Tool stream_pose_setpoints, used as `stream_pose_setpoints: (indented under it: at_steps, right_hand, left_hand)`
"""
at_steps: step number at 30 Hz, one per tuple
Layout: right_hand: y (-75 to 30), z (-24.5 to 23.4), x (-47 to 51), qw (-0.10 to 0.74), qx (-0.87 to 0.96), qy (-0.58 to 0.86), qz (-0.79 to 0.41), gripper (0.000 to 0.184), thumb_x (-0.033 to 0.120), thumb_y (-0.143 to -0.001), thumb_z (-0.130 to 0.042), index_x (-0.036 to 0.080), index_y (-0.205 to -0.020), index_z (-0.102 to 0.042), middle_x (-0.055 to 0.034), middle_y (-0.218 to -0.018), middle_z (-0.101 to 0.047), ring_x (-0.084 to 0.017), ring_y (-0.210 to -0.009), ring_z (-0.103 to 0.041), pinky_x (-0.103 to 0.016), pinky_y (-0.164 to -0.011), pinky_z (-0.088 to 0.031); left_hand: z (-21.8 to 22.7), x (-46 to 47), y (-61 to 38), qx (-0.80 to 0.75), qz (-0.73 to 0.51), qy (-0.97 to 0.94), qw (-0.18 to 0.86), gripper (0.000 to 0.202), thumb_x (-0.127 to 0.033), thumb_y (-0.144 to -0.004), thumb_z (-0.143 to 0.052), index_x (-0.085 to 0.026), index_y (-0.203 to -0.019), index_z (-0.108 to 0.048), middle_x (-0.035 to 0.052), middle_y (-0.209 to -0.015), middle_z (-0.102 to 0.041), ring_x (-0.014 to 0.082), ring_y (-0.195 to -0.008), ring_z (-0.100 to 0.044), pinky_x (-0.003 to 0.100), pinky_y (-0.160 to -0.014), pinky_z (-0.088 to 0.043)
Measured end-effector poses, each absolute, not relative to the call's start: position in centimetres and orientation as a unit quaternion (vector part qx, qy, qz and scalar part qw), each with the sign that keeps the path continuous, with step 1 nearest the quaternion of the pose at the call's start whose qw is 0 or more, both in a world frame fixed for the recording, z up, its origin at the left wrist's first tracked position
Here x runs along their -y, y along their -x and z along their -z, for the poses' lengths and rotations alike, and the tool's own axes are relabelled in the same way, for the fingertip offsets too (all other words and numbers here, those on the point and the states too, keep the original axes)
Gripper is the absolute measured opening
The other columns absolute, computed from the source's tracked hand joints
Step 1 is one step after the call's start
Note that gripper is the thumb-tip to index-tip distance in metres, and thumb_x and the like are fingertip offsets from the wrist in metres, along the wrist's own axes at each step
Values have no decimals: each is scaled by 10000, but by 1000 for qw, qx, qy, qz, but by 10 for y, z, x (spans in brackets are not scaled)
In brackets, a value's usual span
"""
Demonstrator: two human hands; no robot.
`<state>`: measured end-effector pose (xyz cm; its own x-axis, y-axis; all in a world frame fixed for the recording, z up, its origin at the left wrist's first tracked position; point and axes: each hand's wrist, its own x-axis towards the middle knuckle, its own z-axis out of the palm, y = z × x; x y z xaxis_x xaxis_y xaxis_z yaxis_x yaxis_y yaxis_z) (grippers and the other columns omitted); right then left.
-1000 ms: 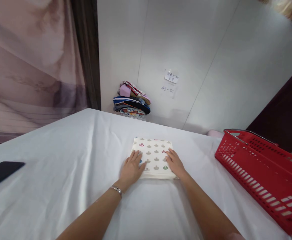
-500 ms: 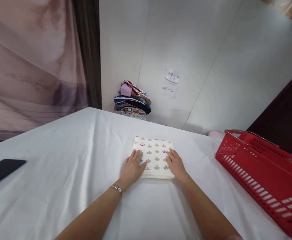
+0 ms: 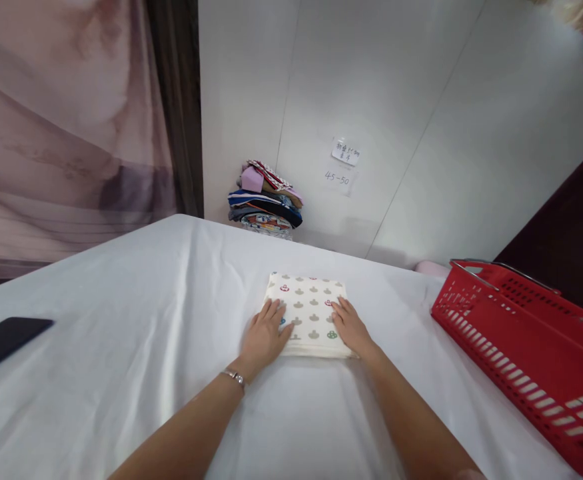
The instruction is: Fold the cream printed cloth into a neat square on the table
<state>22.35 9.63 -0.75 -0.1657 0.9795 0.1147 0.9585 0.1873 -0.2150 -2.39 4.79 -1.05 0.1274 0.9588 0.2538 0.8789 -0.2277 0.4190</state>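
A cream cloth [image 3: 308, 300], folded into a square and printed with small grey, red and green shapes, lies on the table covered by a white sheet [image 3: 136, 320]. My left hand [image 3: 264, 337] rests flat on the cloth's near left corner, fingers stretched out. On the near right corner my right hand [image 3: 350, 327] lies flat too, fingers together and extended. Neither hand grips anything. A thin bracelet circles my left wrist.
A red plastic basket [image 3: 526, 360] stands at the table's right edge. A dark flat object [image 3: 1, 340] lies at the far left. A pile of folded clothes [image 3: 265, 200] sits at the back against the white wall, near a paper note [image 3: 345, 152].
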Motion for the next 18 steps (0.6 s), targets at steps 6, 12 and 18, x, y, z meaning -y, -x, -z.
stream_pose_setpoints:
  at_steps: [6, 12, 18]
  right_hand:
    - [-223, -2, -97, 64, 773, 630, -27, 461, 304, -961, -261, 241, -1382, -437, -54, -1530, -279, -217, -1407, -222, -430, -1115, -217]
    - [-195, -16, -95, 35, 808, 586, -48, 480, 356, -953, -318, 229, -1412, -381, -66, -1550, -229, -228, -1434, -131, -470, -1129, -122]
    - [-175, -5, -92, 30, 829, 555, -66, 517, 388, -973, -240, 203, -1450, -317, -78, -1555, -206, -239, -1434, -142, -480, -1131, -128]
  left_hand:
    - [13, -49, 25, -615, -243, -746, 83, 512, -449, -916, -366, -192, -1349, -458, 79, -1496, -366, 264, -1416, -234, 475, -1083, -326]
    - [14, -49, 24, -616, -248, -743, 78, 500, -438, -913, -387, -198, -1345, -461, 76, -1492, -375, 266, -1411, -247, 473, -1077, -332]
    - [17, -51, 25, -612, -266, -740, 84, 468, -415, -896, -437, -225, -1320, -489, 69, -1479, -398, 261, -1404, -267, 463, -1075, -341]
